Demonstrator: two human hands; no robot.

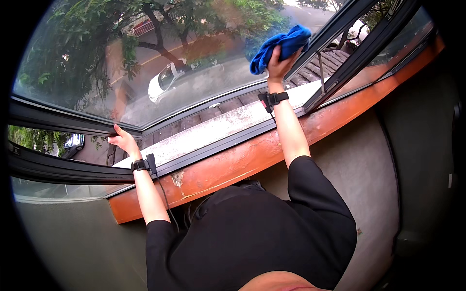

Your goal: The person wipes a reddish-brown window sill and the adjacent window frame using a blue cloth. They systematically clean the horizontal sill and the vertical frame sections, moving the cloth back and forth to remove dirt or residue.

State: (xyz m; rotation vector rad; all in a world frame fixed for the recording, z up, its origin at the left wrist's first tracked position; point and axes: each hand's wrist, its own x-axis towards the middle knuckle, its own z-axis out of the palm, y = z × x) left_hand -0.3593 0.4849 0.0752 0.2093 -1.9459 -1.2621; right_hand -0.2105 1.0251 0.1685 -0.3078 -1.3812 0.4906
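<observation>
A bunched blue cloth (pixel 280 45) is in my right hand (pixel 282 65), held up against or very close to the glass pane (pixel 204 69) near its right edge. My right arm reaches out over the sill, a black strap with a small device around the wrist. Lower on the left, my left hand (pixel 125 142) grips the dark metal window sash (pixel 72 122) near its bottom corner, thumb uppermost. That sash is tilted outward from the fixed window frame (pixel 218 145). Some fingertips of both hands are hidden, behind the sash and the cloth.
An orange-painted inner sill (pixel 233 160) with chipped patches runs below the frame. Outside lies a pale ledge (pixel 204 134) with roof tiles (pixel 189 123) beyond. A metal stay (pixel 321 72) spans the right opening. Trees and a white car (pixel 164 82) show through the glass. A cable (pixel 165 198) hangs from my left wrist.
</observation>
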